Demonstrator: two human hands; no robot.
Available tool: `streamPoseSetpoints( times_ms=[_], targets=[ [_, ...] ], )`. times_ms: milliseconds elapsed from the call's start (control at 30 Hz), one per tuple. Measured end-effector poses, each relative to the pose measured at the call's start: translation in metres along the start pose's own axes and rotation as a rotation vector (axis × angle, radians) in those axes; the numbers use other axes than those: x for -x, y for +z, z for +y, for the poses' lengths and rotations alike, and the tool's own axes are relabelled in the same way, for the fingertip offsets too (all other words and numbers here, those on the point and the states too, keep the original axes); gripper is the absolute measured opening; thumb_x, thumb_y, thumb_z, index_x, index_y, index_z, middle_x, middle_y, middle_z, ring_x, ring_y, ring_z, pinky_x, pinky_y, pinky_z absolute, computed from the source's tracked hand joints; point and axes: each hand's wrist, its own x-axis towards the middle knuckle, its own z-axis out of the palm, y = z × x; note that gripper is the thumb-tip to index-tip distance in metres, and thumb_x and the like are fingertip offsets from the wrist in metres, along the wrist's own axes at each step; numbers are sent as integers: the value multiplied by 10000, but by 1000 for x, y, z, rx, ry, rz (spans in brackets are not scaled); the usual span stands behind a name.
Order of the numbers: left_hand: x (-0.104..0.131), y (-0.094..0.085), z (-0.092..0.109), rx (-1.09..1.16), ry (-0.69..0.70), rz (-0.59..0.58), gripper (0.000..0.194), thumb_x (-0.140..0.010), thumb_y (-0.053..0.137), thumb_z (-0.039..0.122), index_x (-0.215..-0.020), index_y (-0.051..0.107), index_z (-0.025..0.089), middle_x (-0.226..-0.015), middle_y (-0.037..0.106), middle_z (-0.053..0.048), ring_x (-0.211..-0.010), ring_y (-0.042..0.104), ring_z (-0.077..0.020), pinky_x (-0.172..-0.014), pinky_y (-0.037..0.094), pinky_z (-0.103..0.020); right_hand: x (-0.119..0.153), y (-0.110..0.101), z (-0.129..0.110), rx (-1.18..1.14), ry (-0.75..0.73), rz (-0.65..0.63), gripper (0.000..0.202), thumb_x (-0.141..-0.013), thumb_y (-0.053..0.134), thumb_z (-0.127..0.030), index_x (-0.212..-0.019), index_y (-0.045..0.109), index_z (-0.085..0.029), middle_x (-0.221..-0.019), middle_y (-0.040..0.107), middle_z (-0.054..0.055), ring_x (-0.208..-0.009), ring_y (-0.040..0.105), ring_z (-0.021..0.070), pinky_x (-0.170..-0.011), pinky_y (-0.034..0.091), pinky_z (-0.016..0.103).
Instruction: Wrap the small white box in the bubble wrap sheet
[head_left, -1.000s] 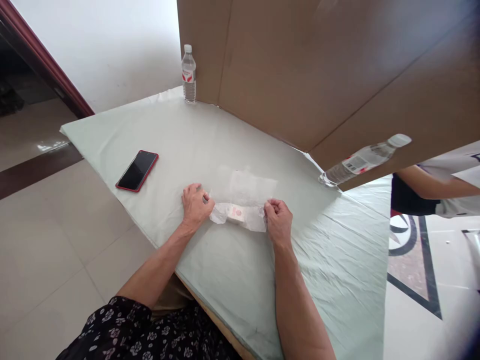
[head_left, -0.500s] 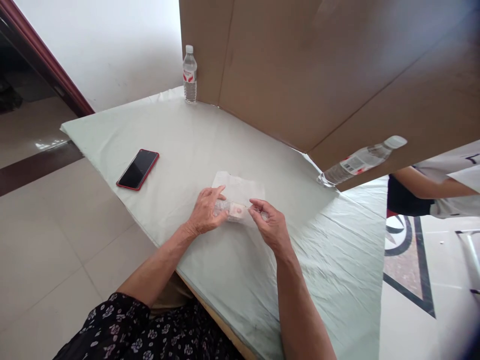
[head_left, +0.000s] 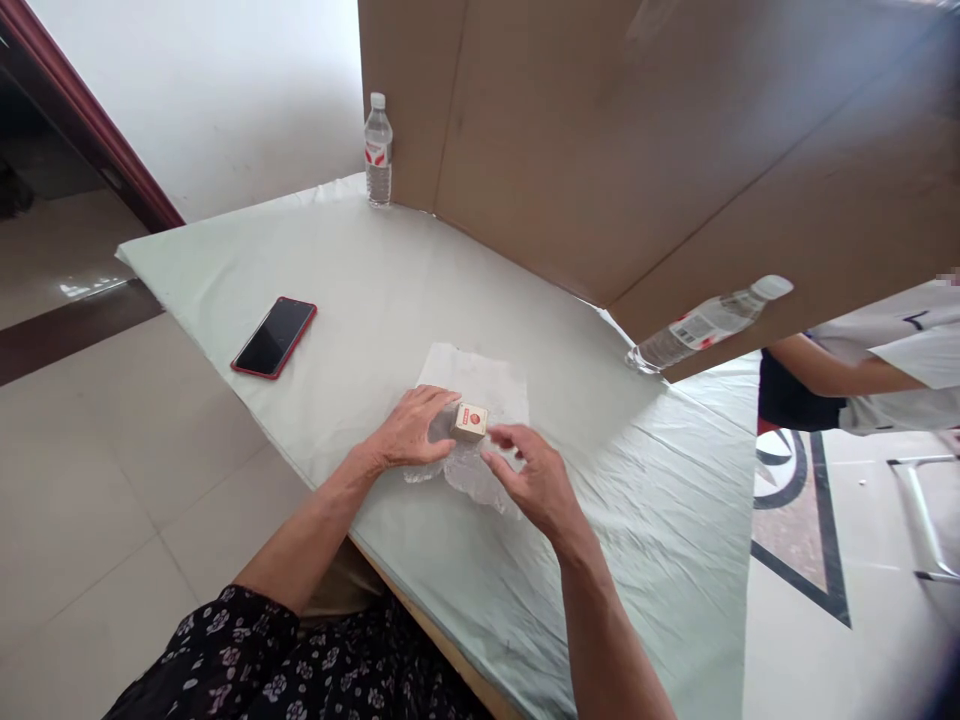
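Observation:
A small beige box [head_left: 470, 421] with a red print rests on a spread sheet of clear bubble wrap [head_left: 480, 478], with a white sheet [head_left: 491, 378] on its far side. Just left of the box is my left hand [head_left: 415, 428], open, its thumb and fingers apart around a gap. My right hand [head_left: 529, 474] is open at the box's right side, thumb and fingers spread, holding nothing.
On the pale green tablecloth [head_left: 247, 250] a red-edged phone [head_left: 275, 338] lies at the left. One water bottle [head_left: 379, 150] stands by the cardboard panel [head_left: 555, 140]; another bottle [head_left: 705, 325] leans at the right. A person's arm [head_left: 847, 368] shows beyond.
The bubble wrap that covered the box has come open and now lies flat toward me, leaving the box bare. Both hands have let go of the wrap, and the right hand's fingers have parted.

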Motion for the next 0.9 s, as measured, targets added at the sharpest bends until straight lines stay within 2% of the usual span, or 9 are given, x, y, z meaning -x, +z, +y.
streamPoseSetpoints(
  times_ms=[33, 100, 200, 367, 500, 567, 667, 767, 900],
  targets=[
    [1, 2, 0, -23, 6, -23, 723, -733, 710, 306, -1403, 488, 149, -1356, 598, -165, -1281, 533, -317, -1113, 396, -473, -8, 4, 1, 66, -28, 69, 376, -871, 616, -356, -1217, 654, -212, -1211, 710, 113, -1113, 646, 280, -951, 504, 431],
    [2, 5, 0, -60, -18, -87, 888, -717, 757, 378, -1485, 375, 148, -1435, 542, -190, -1362, 478, -340, -1161, 339, -510, -22, 13, 5, 162, -72, 74, 489, -837, 634, -323, -1308, 594, -198, -1356, 637, 144, -1258, 573, 318, -1030, 454, 487],
    [4, 7, -3, -124, -57, -176, 995, -709, 775, 448, -1528, 291, 156, -1517, 462, -210, -1447, 397, -352, -1214, 239, -540, -28, 18, 20, 173, -68, 49, 415, -863, 571, -302, -1264, 615, -205, -1269, 689, 138, -1182, 622, 304, -992, 467, 481],
    [3, 10, -5, -190, -66, -245, 1003, -736, 748, 496, -1545, 261, 158, -1572, 395, -207, -1513, 292, -344, -1251, 122, -524, 9, -15, 77, 211, 124, 398, 480, -849, 596, -438, -1263, 609, -195, -1242, 680, 160, -1139, 619, 315, -987, 452, 492],
    [2, 11, -5, -185, -81, -239, 975, -738, 743, 491, -1540, 285, 177, -1561, 418, -188, -1516, 281, -352, -1247, 108, -535, 38, -37, 115, 294, 345, 401, 540, -800, 596, -508, -1236, 618, -190, -1210, 680, 171, -1092, 619, 345, -927, 471, 536],
    [2, 11, -5, -176, -79, -235, 968, -734, 745, 484, -1538, 291, 193, -1555, 429, -179, -1511, 288, -357, -1244, 111, -545, 42, -37, 113, 342, 342, 473, 580, -797, 612, -528, -1270, 601, -192, -1310, 631, 189, -1182, 577, 375, -950, 451, 577],
    [2, 11, -4, -184, -74, -236, 984, -725, 753, 490, -1541, 289, 193, -1550, 431, -182, -1508, 288, -367, -1240, 113, -556, 36, -24, 86, 346, 191, 589, 549, -864, 600, -495, -1318, 573, -188, -1399, 570, 192, -1295, 519, 357, -1030, 414, 578],
    [2, 12, -3, -216, -77, -237, 996, -724, 754, 498, -1544, 287, 179, -1554, 422, -189, -1507, 284, -372, -1238, 114, -560, 23, -1, 52, 296, -33, 362, 422, -898, 590, -424, -1266, 615, -220, -1356, 618, 149, -1259, 559, 304, -1056, 425, 499],
    [2, 12, -2, -234, -84, -237, 975, -730, 750, 495, -1536, 311, 163, -1553, 422, -188, -1502, 289, -372, -1236, 124, -565, 12, 26, 33, 319, -79, 52, 362, -887, 602, -319, -1229, 657, -215, -1353, 636, 135, -1249, 569, 308, -991, 454, 469]
  ],
)
